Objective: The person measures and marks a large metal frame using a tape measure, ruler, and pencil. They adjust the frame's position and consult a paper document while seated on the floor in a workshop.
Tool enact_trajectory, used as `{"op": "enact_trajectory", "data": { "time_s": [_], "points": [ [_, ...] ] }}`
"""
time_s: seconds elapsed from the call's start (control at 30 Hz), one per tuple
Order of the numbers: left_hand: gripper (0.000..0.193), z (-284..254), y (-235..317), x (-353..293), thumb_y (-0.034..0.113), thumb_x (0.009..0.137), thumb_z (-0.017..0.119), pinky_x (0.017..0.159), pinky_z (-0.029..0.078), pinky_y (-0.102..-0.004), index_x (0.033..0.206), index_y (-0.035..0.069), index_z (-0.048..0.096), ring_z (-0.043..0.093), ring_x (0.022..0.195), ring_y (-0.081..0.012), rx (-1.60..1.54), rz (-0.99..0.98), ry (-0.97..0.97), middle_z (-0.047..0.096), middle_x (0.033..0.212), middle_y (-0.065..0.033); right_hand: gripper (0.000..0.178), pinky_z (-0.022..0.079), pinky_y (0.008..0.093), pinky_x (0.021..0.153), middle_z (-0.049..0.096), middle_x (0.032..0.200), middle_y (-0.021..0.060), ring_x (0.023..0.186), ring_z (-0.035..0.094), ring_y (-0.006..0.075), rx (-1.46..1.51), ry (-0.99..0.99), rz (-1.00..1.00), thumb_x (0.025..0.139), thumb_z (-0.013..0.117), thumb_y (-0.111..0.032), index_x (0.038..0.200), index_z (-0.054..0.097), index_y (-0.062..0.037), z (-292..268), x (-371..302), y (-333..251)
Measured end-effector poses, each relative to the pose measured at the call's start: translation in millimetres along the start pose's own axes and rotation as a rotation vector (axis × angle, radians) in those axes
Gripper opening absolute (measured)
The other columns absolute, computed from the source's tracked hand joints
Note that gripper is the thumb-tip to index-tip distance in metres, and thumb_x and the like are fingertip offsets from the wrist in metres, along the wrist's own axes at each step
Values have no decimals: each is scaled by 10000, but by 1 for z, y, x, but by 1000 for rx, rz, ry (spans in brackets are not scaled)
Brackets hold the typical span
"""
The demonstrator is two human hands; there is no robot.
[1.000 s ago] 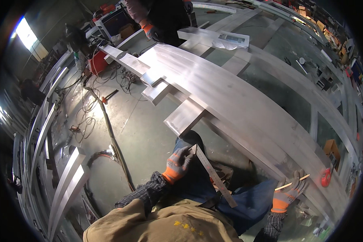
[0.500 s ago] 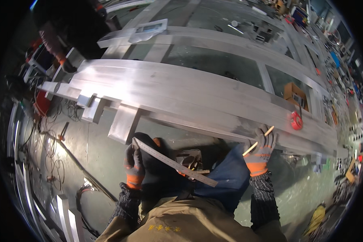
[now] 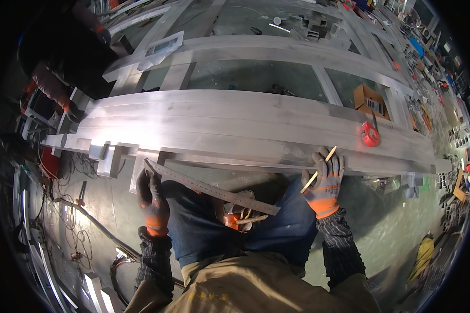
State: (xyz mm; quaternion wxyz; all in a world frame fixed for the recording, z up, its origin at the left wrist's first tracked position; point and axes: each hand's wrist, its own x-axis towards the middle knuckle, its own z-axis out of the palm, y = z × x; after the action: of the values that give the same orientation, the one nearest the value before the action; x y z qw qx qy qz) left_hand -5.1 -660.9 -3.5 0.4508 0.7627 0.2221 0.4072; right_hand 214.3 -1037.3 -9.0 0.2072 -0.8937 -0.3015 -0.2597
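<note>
My left hand, in a grey and orange work glove, pinches one end of a long steel ruler. The ruler slants down to the right, over my knees. My right hand, gloved alike, rests against the near edge of the metal bars with a thin pale yellow stick held across its fingers; whether it is a pencil I cannot tell. Several flat silvery metal bars lie side by side in front of me. Upon them, beyond my right hand, sits a red tape measure.
Metal crossbeams lie beyond the bars, with a plastic-wrapped packet on them. An open cardboard box stands at the right. At the far left another person's gloved hand touches the bar ends. Cables trail over the floor at left.
My view has shifted, and the bars now appear more level. Both hands still hold the ruler and the stick. The other person's second hand has come into view at upper left.
</note>
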Motion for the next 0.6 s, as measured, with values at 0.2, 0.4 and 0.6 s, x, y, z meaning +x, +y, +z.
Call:
{"op": "enact_trajectory", "data": {
  "time_s": [0.2,0.4,0.6],
  "points": [
    [360,25,-4,42,112,1077,577,988,531,-321,1398,-48,541,662,1149,-207,-69,52,-29,674,1279,-155,546,259,626,1210,588,1415,169,1349,498,429,3,-26,6,786,767,-222,1293,616,-87,-1,3,-2],
    [364,85,-4,123,138,1022,687,893,581,-322,1335,-26,602,719,1054,-204,70,216,-141,731,1148,-165,488,244,630,1226,585,1403,200,1352,491,454,-74,13,-17,836,745,-206,1279,614,-50,2,0,-7],
    [390,111,12,146,297,984,719,916,577,-399,1276,45,660,720,1082,-348,305,97,-225,716,1198,-182,490,236,606,1244,562,1436,200,1403,460,436,-81,-19,-52,896,703,-220,1332,576,-36,0,0,-8]
  ]
}}
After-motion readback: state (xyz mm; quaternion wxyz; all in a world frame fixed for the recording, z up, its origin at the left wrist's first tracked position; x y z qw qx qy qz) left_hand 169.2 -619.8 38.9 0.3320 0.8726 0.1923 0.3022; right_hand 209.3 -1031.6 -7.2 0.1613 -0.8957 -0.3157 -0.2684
